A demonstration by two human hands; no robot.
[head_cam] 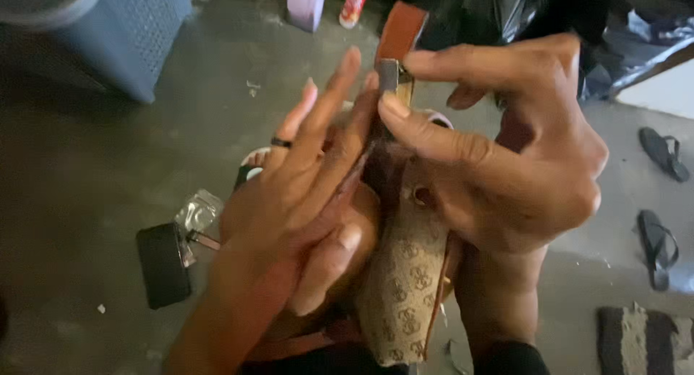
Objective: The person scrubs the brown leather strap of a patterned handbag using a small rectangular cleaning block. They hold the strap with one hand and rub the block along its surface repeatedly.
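A beige patterned bag [405, 281] with brown leather trim stands upright between my hands. My right hand [506, 158] pinches a small metal buckle [394, 77] on the bag's brown strap [400, 29] between thumb and forefinger. My left hand [303, 187], a dark ring on one finger, presses flat against the bag's left side, fingers stretched up beside the strap and thumb against the bag's front.
A black phone [163, 265] and crumpled clear wrap [196, 214] lie on the grey floor at left. A blue perforated bin [123, 35] stands at upper left. Two dark sandals [659, 201] and a woven mat [643, 339] lie at right, black plastic bags [520, 10] behind.
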